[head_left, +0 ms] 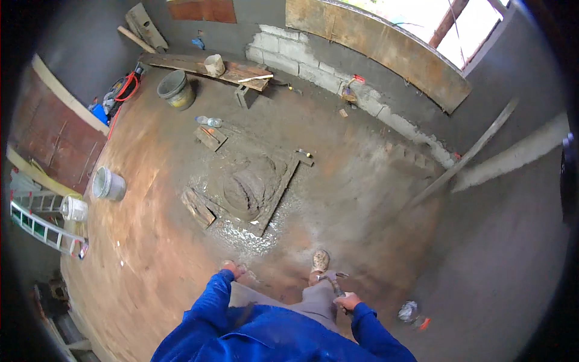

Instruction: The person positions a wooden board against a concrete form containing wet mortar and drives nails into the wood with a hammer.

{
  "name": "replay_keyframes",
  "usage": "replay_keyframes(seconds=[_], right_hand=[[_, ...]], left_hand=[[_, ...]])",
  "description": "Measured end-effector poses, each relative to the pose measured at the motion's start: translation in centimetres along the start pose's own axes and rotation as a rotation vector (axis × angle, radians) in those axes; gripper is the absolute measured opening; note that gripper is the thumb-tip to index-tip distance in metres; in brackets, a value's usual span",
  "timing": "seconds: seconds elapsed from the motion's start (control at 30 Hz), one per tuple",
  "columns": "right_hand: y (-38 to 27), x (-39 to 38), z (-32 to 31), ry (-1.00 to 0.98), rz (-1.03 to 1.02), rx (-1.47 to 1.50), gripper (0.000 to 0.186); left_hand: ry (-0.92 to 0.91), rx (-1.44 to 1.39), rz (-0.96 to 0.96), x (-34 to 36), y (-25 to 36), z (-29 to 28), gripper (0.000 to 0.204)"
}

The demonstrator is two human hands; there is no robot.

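Observation:
My right hand (pixel 348 301) is closed around the handle of a hammer (pixel 333 280), held beside my right leg with its head pointing away from me. My left hand (pixel 233 269) hangs in front of my left thigh; its fingers are smeared, so whether it holds anything is unclear. Ahead of both hands, a heap of wet grey mortar (pixel 244 187) lies on a flat mixing board (pixel 279 202). Shiny wet slurry surrounds its near edge. Short wooden pieces, one a plank (pixel 198 207) and one a block (pixel 211 138), lie along its left side.
A grey bucket (pixel 110 184) stands at left, near an aluminium ladder (pixel 45 226). Farther back are a large bucket (pixel 176 90), a plastic bottle (pixel 208 122) and a plank (pixel 199 66) on a concrete block (pixel 245 96). A pole (pixel 467 157) leans at right.

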State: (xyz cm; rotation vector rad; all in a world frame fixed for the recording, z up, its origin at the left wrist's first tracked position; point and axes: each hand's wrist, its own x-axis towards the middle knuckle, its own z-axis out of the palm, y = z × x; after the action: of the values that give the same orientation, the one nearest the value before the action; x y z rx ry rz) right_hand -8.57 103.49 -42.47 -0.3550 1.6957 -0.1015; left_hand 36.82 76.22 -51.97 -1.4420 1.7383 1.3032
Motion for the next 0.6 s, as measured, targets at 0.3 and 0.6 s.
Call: replay_keyframes(seconds=[0.3,0.6], right_hand=[[2.1,4.2,21.0,-0.067,0.122,0.209,0.026],[1.9,7.9,25.9,-0.228,0.1,-0.113,0.041]], left_hand=[[0.004,0.197,-0.439,-8.4,-10.3,3.5,0.096],[0.213,0.183,-0.328,-8.9,-18.3,4.4,0.086]])
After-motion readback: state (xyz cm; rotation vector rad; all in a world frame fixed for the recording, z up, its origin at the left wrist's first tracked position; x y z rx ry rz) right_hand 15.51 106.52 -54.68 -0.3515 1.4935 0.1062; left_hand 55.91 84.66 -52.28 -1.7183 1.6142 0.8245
